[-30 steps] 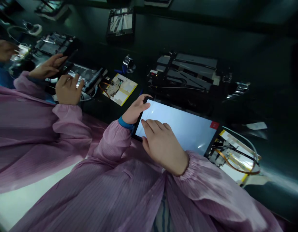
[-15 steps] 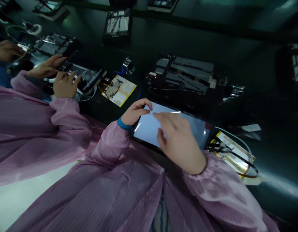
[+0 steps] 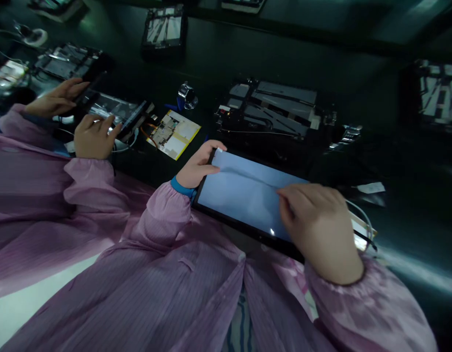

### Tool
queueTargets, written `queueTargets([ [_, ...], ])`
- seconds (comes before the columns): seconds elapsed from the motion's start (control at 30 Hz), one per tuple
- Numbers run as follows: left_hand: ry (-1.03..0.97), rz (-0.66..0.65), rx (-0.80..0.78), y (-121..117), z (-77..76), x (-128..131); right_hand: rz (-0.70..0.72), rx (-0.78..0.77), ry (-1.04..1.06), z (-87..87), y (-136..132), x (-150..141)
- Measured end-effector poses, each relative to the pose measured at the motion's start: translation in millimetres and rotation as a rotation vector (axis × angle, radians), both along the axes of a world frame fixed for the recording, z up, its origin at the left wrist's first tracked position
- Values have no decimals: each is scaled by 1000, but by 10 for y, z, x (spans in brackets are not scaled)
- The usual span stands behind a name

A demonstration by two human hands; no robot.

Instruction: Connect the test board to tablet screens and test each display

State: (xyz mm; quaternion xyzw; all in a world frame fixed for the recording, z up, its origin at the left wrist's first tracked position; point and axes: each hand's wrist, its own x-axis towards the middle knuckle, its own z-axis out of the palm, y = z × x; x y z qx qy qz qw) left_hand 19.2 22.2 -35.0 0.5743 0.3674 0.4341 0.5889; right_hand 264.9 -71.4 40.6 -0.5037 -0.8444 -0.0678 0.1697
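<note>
My left hand (image 3: 196, 166) grips the left end of a flat screen panel (image 3: 244, 195), its thumb on the face and its fingers at the top edge. The panel has a dark border and a pale blue-grey surface, and is tilted toward me. Over the panel's right part is my right hand (image 3: 317, 225), fingers curled and pressed together, fingertips at the surface. Whether anything is pinched in them is hidden. A thin dark streak crosses the surface from near my left thumb to my right fingertips; I cannot tell if it is a mark, a fold or a reflection.
Beyond the panel lies an opened black device (image 3: 270, 107). A yellow-edged circuit assembly (image 3: 174, 134) and a shiny metal ring (image 3: 188, 95) are at left. A co-worker's hands (image 3: 96, 137) handle another device (image 3: 116, 112). Cables (image 3: 365, 215) run beside my right hand.
My right hand has moved from the panel's left part to its right part, its fingers drawing together. My left hand keeps hold of the left end. The panel's right end sits lower and closer.
</note>
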Motion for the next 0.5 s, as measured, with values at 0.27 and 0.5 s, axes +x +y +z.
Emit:
queueTargets([
  [0.27,51,18,11,-4,-19,4,-29,-42,-144,191,-248,-274],
  [0.5,74,141,39,6,-35,47,-36,-270,-199,209,99,248],
])
